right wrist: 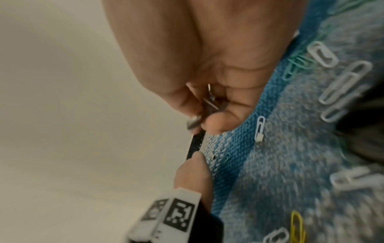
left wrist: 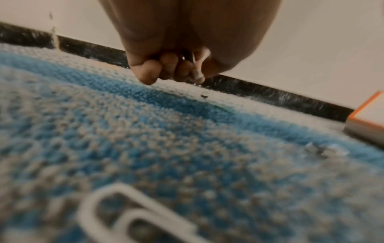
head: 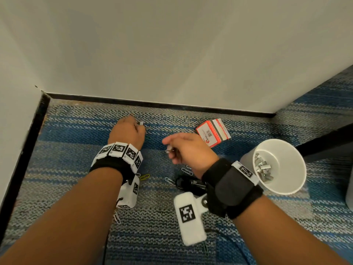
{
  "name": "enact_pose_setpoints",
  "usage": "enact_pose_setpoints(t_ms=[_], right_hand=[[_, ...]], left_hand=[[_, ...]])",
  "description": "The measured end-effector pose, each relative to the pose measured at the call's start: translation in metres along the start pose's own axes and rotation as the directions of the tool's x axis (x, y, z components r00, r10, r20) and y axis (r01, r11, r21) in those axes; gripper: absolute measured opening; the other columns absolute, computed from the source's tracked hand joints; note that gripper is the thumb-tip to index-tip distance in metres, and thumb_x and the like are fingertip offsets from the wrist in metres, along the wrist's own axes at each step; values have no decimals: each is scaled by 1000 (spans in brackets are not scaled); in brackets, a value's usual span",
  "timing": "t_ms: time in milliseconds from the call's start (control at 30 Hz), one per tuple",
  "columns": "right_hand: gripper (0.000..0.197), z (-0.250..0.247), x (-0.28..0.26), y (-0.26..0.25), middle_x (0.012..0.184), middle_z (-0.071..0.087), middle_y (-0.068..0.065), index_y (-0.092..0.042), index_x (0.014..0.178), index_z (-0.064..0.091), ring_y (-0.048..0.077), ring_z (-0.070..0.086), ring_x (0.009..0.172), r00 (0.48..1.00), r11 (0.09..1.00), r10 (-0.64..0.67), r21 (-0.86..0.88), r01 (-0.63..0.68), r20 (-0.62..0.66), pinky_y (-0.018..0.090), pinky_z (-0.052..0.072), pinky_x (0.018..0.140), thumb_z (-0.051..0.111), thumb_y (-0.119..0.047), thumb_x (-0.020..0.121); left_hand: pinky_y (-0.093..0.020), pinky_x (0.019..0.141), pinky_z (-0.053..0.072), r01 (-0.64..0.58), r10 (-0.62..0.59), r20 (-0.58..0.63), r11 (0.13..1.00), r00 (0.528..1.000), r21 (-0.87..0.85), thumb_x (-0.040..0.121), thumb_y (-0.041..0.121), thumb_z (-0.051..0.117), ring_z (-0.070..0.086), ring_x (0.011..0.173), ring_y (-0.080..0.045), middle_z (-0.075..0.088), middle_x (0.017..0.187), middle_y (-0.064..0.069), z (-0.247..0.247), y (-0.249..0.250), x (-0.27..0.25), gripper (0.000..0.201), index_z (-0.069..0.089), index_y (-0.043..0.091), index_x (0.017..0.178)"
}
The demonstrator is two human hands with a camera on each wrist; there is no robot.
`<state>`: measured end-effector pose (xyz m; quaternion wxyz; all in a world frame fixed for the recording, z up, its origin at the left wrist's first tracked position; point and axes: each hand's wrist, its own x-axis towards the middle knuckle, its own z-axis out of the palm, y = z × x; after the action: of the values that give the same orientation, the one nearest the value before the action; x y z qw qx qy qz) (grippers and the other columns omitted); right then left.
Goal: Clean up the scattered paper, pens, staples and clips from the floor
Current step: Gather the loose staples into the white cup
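Staples [head: 141, 123] sit pinched in the left hand [head: 127, 133], knuckles up, low over the carpet [head: 76, 131] near the baseboard [head: 152, 104]. Right hand [head: 188, 150], palm turned inward, fingers curled on more staples [right wrist: 209, 105] beside the cup [head: 286, 190].

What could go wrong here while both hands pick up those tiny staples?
The right hand grips several staple pieces loosely, so some might slip out before they reach the white cup. The left hand pinches a staple near the baseboard; sharp ends could prick a finger.
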<state>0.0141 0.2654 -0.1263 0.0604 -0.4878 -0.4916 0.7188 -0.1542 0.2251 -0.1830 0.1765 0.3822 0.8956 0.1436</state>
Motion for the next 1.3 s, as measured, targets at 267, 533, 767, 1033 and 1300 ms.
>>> enact_pose_setpoints(t_ms=[267,533,767,1033,1300], right_hand=[[21,-45,-56,-6,59,40,0,-13,71,52,12,35,47,998,859,13,512,17,-55,20,22,39,41,-14,88],[22,-131,-106,3,68,53,-2,-13,93,58,10,51,63,673,820,-271,201,535,-688,20,46,59,37,-9,98],[25,-146,-120,23,86,64,8,-17,99,57,21,63,85,686,774,-244,289,564,-686,25,49,73,32,-22,102],[22,-154,-125,29,95,67,13,-18,98,57,21,66,89,633,749,-294,240,618,-716,26,53,74,35,-21,102],[15,-119,-137,61,68,62,-3,-19,83,66,7,53,58,647,798,-583,-197,570,-491,19,44,57,58,-31,85]], left_hand=[[-29,51,27,-167,219,76,889,973,-426,85,26,34,35,51,-9,39,54,4,-15,81,-63,31,43,11,59],[-14,59,31,-415,612,116,651,783,-636,96,21,44,38,62,-2,41,68,9,-2,188,-119,15,44,12,83],[-21,75,41,-324,635,261,652,727,-685,95,14,45,55,85,-11,54,89,7,21,216,-145,13,51,14,107],[-23,101,36,-304,612,273,670,742,-677,87,2,54,47,118,-6,53,125,4,38,216,-154,51,38,28,129],[-12,63,44,-284,345,-53,663,937,-692,88,7,54,56,69,-5,60,77,10,19,168,-123,26,54,32,95]])
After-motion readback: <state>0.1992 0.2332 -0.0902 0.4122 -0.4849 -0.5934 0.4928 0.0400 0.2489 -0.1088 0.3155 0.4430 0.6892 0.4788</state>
